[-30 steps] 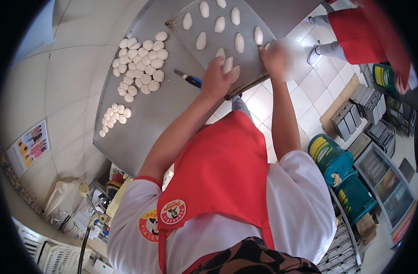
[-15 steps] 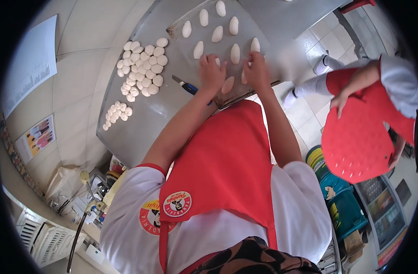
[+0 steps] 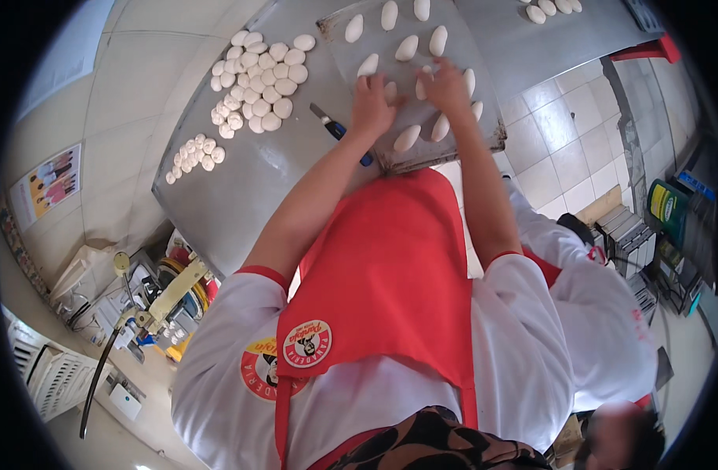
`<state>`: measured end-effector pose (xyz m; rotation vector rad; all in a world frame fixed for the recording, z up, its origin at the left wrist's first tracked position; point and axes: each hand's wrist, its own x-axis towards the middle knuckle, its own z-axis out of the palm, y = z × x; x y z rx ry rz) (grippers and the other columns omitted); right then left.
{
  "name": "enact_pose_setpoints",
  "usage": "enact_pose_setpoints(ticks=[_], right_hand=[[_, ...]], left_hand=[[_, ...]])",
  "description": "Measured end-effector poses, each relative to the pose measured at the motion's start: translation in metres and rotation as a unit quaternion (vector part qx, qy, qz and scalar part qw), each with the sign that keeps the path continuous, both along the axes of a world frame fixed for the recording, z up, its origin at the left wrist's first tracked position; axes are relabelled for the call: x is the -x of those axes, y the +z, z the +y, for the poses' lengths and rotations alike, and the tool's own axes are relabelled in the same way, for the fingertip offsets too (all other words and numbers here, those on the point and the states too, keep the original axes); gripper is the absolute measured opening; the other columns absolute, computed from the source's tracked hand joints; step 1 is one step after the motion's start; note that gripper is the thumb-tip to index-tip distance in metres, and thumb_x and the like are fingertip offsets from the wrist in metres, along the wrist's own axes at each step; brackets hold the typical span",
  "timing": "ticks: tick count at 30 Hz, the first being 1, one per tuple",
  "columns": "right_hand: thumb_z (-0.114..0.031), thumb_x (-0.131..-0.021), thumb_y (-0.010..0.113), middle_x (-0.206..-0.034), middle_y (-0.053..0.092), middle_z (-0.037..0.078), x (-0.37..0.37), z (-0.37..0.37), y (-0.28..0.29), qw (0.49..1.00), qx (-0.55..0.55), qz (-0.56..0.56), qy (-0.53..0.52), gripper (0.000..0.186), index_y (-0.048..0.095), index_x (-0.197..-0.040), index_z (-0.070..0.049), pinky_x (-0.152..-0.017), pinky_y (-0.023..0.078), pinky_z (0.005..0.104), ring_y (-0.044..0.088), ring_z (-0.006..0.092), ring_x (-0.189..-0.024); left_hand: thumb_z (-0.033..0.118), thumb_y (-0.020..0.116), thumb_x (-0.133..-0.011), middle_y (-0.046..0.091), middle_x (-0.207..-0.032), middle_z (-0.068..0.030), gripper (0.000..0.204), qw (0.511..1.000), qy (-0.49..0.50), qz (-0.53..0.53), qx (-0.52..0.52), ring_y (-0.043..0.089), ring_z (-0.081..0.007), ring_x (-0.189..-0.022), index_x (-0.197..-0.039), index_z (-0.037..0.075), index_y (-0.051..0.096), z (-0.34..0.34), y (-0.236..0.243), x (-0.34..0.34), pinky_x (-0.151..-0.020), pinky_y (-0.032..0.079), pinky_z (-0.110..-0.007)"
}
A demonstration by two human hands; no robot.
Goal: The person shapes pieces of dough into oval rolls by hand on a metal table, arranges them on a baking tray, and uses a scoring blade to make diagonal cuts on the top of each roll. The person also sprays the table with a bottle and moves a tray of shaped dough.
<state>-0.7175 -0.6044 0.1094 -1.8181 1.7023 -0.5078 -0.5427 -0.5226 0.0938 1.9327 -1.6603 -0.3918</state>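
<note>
Elongated pieces of raw dough lie spaced out on a metal baking tray (image 3: 386, 53). My left hand (image 3: 372, 110) is over the tray's near left part, fingers and thumb apart, beside a dough piece (image 3: 390, 92) partly hidden by it. My right hand (image 3: 451, 92) reaches over the tray's right half. Its spread fingers touch another dough piece (image 3: 424, 81). Nearer the tray's front edge lie two uncovered pieces, one a pale oval (image 3: 407, 139) between my forearms. Left of the tray rests a box cutter (image 3: 331, 125) with a dark blue handle, partly behind my left forearm.
Many round dough balls (image 3: 269, 82) cluster on the metal table (image 3: 257, 180) at left, with a smaller group (image 3: 196, 157) nearer me. More dough pieces (image 3: 542, 11) are at the far right. Close on my right, another person (image 3: 602, 313) in white bends low. Wall tiles border the table's left.
My view has shifted, bringing dough pieces at the far right into sight. Both hands are further up the tray. The other person, upright in red apron before, is now bent down closer to my right side.
</note>
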Motion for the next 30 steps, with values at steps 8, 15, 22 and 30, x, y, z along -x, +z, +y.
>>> enact_pose_setpoints(ticks=[8,15,22,30], right_hand=[[-0.037,-0.096,0.072,-0.120,0.067,0.026,0.044,0.085,0.002,0.994,-0.104,0.038,-0.004,0.052,0.061,-0.132,-0.002,-0.090,0.057,0.0539,0.069,0.0471,-0.108],[-0.026,-0.094,0.070,-0.125,0.059,0.025,0.018,0.107,-0.010,0.999,0.019,0.025,-0.032,0.047,0.058,-0.135,-0.004,-0.091,0.057,0.0557,0.067,0.0472,-0.107],[-0.024,-0.095,0.070,-0.125,0.061,0.020,0.040,0.112,0.006,0.997,0.026,-0.013,-0.069,0.038,0.065,-0.128,-0.007,-0.092,0.055,0.0523,0.066,0.0429,-0.108],[-0.037,-0.100,0.067,-0.128,0.067,0.022,0.161,0.081,-0.069,0.964,-0.052,0.119,-0.233,0.051,0.063,-0.137,-0.002,-0.100,0.051,0.0523,0.066,0.0441,-0.115]], left_hand=[[0.028,0.080,-0.090,0.056,-0.127,-0.0202,0.052,0.967,-0.198,0.051,-0.154,0.062,-0.0429,-0.116,-0.134,0.010,0.061,0.065,-0.001,0.021,-0.097,0.054,-0.052],[0.027,0.077,-0.092,0.055,-0.131,-0.0206,0.053,0.979,-0.136,0.059,-0.142,0.064,-0.0435,-0.113,-0.137,0.009,0.055,0.067,-0.005,0.023,-0.094,0.055,-0.053],[0.023,0.072,-0.097,0.060,-0.123,-0.0194,0.045,0.994,-0.041,0.068,-0.073,0.066,-0.0407,-0.113,-0.134,0.004,0.056,0.080,-0.016,-0.012,-0.092,0.055,-0.051],[0.018,0.065,-0.096,0.067,-0.125,-0.0326,0.042,0.957,0.093,0.102,-0.255,0.063,-0.0484,-0.121,-0.128,-0.010,0.062,0.040,-0.018,-0.038,-0.102,0.052,-0.053]])
